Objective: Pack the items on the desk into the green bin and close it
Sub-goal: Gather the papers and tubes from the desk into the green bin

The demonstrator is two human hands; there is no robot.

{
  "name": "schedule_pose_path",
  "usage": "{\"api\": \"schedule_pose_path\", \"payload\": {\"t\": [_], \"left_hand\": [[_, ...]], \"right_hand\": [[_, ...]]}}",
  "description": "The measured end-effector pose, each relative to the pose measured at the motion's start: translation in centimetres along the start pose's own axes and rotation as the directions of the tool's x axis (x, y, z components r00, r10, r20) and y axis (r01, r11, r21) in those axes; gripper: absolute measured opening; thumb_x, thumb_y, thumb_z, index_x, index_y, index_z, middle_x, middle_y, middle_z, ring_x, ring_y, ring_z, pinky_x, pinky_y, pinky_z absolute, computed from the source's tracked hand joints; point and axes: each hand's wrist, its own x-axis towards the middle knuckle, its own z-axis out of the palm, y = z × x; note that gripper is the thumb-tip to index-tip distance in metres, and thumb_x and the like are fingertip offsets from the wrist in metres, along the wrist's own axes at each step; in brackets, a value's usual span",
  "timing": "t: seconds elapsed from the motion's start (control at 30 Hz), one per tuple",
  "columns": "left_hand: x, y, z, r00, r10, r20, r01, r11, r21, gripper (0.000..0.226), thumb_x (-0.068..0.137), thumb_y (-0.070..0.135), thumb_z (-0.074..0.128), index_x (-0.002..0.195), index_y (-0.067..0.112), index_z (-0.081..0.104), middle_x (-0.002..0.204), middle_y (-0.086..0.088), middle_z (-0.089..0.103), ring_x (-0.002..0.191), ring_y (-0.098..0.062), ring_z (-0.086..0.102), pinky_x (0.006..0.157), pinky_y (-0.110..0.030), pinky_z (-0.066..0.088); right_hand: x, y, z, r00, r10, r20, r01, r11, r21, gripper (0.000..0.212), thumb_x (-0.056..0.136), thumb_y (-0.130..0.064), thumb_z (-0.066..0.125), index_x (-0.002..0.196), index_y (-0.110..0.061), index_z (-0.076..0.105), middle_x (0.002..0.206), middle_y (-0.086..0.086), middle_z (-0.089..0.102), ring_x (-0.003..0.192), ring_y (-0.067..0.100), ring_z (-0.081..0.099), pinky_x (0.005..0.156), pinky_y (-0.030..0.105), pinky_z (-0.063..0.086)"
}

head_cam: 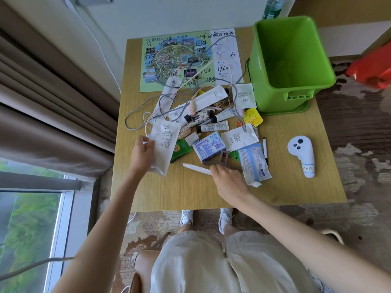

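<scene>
The green bin (273,89) stands open and empty at the desk's far right corner. A heap of small items covers the desk's middle: tubes (213,95), sachets, a blue packet (208,145), tangled cables (135,117). My left hand (142,154) grips a white printed pouch (164,142) at the heap's left edge. My right hand (227,178) rests on the desk, fingers closed on the end of a thin white stick (195,168), beside a brown hair clip (222,158).
A map sheet (179,49) with handwriting lies at the back of the wooden desk (296,187). A white controller (302,154) lies at the right. A black marker (265,150) sits near it. Curtains and a window are on the left; a bottle (273,7) stands behind the bin.
</scene>
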Motion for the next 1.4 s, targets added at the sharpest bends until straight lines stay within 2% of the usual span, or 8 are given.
{"api": "schedule_pose_path", "payload": {"t": [0.23,0.37,0.47,0.57,0.67,0.83,1.27,1.4], "left_hand": [[1.5,1.3,2.2,0.999,0.036,-0.032,-0.033,0.996,0.077,0.037,0.097,0.044,0.048,0.101,0.008,0.05,0.098,-0.005,0.063,0.089,-0.026,0.06,0.066,-0.032,0.041],[2.0,2.3,4.1,0.995,0.044,0.09,-0.06,0.982,0.181,0.048,0.087,0.061,0.054,0.101,0.016,0.052,0.094,0.002,0.063,0.085,-0.02,0.061,0.062,-0.031,0.044],[1.6,2.3,5.2,0.98,-0.026,0.198,-0.045,0.937,0.345,0.073,0.069,0.077,0.061,0.115,0.022,0.047,0.099,0.005,0.058,0.084,-0.02,0.059,0.069,-0.035,0.049],[1.2,1.2,5.6,0.979,0.004,0.203,-0.102,0.875,0.474,0.089,0.057,0.071,0.073,0.124,0.024,0.04,0.113,0.004,0.051,0.091,-0.022,0.059,0.076,-0.042,0.053],[0.9,0.4,5.6,0.978,0.068,0.199,-0.174,0.794,0.583,0.099,0.055,0.061,0.081,0.13,0.02,0.032,0.118,0.001,0.039,0.09,-0.024,0.054,0.068,-0.041,0.051],[0.7,0.2,6.1,0.979,0.126,0.162,-0.201,0.742,0.64,0.09,0.06,0.059,0.081,0.122,0.012,0.037,0.114,-0.004,0.046,0.092,-0.028,0.057,0.062,-0.038,0.041],[0.0,-0.7,6.6,0.995,0.041,0.088,-0.083,0.826,0.557,0.063,0.072,0.046,0.078,0.114,0.012,0.045,0.093,-0.001,0.06,0.078,-0.022,0.054,0.053,-0.031,0.038],[-0.5,-0.5,6.2,0.995,-0.012,0.101,-0.025,0.933,0.359,0.057,0.071,0.043,0.08,0.107,0.019,0.043,0.093,0.002,0.058,0.078,-0.018,0.058,0.051,-0.027,0.039]], "right_hand": [[0.2,4.2,-3.7,0.933,0.353,-0.069,-0.25,0.775,0.58,0.023,0.08,-0.005,0.055,0.077,-0.021,0.039,0.061,-0.006,0.038,0.049,0.012,0.038,0.044,0.024,0.022],[0.6,9.3,-3.8,0.812,0.554,0.182,-0.432,0.361,0.827,0.028,0.079,-0.007,0.069,0.074,-0.01,0.041,0.07,0.007,0.037,0.06,0.018,0.036,0.058,0.03,0.025],[0.0,11.4,-2.0,0.755,0.573,0.32,-0.537,0.259,0.803,0.03,0.078,-0.003,0.073,0.079,-0.009,0.044,0.073,0.002,0.039,0.062,0.013,0.038,0.055,0.026,0.026],[0.0,11.8,0.3,0.718,0.608,0.34,-0.596,0.284,0.751,0.034,0.078,-0.001,0.072,0.076,-0.009,0.039,0.073,0.005,0.034,0.065,0.016,0.034,0.06,0.029,0.023],[0.3,11.4,1.6,0.7,0.67,0.246,-0.645,0.448,0.619,0.048,0.078,-0.012,0.074,0.063,-0.015,0.028,0.065,0.003,0.029,0.058,0.017,0.029,0.058,0.031,0.022],[0.3,10.4,1.1,0.663,0.746,0.06,-0.72,0.614,0.323,0.033,0.076,-0.033,0.077,0.091,-0.007,0.062,0.106,0.009,0.047,0.095,0.026,0.046,0.058,0.029,0.032],[0.8,8.8,0.1,0.584,0.807,0.089,-0.796,0.548,0.257,0.043,0.078,-0.032,0.077,0.105,-0.007,0.055,0.108,0.015,0.054,0.094,0.03,0.054,0.076,0.035,0.044],[0.4,9.2,-0.1,0.601,0.792,0.106,-0.732,0.493,0.471,0.046,0.077,-0.014,0.078,0.103,-0.008,0.04,0.089,0.01,0.055,0.083,0.033,0.06,0.071,0.041,0.046]]}}
